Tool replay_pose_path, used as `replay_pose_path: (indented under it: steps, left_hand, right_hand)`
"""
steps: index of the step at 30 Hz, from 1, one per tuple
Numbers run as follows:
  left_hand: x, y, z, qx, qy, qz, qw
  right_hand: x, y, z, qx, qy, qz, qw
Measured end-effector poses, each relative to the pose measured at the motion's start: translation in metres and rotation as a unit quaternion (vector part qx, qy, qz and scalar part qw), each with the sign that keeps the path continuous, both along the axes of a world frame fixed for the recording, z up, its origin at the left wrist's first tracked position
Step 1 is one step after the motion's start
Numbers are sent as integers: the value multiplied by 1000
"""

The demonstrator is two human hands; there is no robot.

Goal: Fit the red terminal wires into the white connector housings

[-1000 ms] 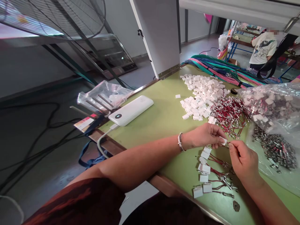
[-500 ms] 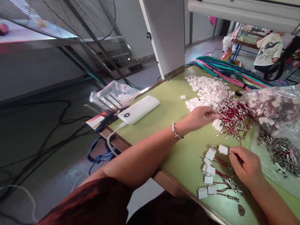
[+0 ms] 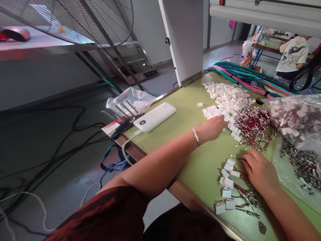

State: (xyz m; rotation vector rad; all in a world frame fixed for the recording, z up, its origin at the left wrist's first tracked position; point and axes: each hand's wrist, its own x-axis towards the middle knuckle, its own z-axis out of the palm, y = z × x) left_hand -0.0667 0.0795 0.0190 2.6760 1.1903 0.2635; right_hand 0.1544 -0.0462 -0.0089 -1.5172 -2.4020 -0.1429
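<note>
A white connector housing (image 3: 235, 173) has left the fingertips of the right hand (image 3: 262, 169) since half a second ago and lies among the wired connectors (image 3: 228, 182) at the near edge. Just beyond them, the right hand's thumb and forefinger pinch a thin terminal wire (image 3: 235, 157). Farther off, the left hand (image 3: 213, 128) reaches to the heap of loose white housings (image 3: 229, 95), fingers drawn together; I cannot tell whether they grip one.

Desk (image 3: 185, 117) is moderately bright; soft shadow lies beside right forearm (image 3: 293, 207). Floor (image 3: 62, 140) at left is dim, with bluish sheen. Plastic bag (image 3: 298, 117) shows glare. Edges stretch, wide-angle. Left hand (image 3: 212, 129) looks soft, possibly motion blur.
</note>
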Motion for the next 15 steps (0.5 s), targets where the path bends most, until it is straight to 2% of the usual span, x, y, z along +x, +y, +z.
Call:
replay_pose_path:
  steps: [2,4,8,12,15]
  left_hand:
    - [-5,4,1,0,19,-35,999]
    - [-8,7,2,1,31,-44,999]
    - [-3,5,3,23,19,-46,998]
    - [9,-4,1,54,-30,-88,994]
    - [14,-12,3,2,-105,-99,990]
  right_hand:
    - [-2,-2,1,-8,-17,-18,1000]
    - [-2,-4,3,-22,-12,-40,999]
    - [4,-5,7,-48,59,-132,988]
    - [9,-6,11,-137,168,-190,958]
    - [10,-5,17,-190,279,-197,920]
